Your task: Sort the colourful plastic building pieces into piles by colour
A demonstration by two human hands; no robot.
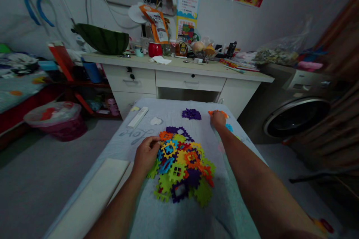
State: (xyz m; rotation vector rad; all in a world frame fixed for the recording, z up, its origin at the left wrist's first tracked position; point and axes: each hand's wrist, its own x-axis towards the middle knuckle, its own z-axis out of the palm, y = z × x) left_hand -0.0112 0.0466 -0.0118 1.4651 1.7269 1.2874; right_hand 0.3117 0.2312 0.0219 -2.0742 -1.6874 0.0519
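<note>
A heap of colourful notched plastic building pieces [181,160] lies mid-table, in purple, green, orange, yellow, blue and red. At its upper left edge, my left hand [146,153] pinches the side of an orange square building piece [166,136] with a window-like grid. Farther off, my right hand [218,120] reaches to the far right of the table, its fingers curled down on orange building pieces [223,112]; its fingertips are partly hidden. Left of that hand sits a small purple stack of pieces [191,114]. Blue pieces [229,127] lie just beside my right wrist.
The table [174,224] has a pale blue cloth. A white bar [138,117] and a white scrap [156,121] lie at the far left, a long white panel [92,198] nearer. Behind stands a cluttered white desk [190,78]; a washing machine [294,108] is at right.
</note>
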